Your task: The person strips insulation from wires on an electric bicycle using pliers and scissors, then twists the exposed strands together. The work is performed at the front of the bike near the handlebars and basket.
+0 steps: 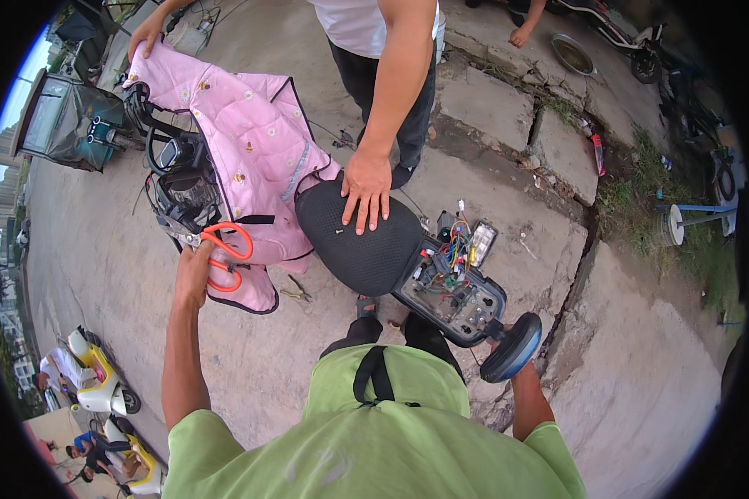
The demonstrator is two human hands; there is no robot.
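Note:
My left hand is closed around the metal part of a pair of scissors with orange handles, beside the scooter's front end. My right hand is behind a rounded black and blue pad at the scooter's rear; its fingers are hidden. Between my arms stands an electric scooter with a black textured seat. Behind the seat, an open compartment shows coloured wires and connectors. A pink quilted cover hangs over the front. Another person's hand lies flat on the seat.
That person stands across the scooter, the other hand holding the cover. Pliers lie on the concrete. A metal basin and cracked slabs are at the far right. Yellow and white scooters stand at the left.

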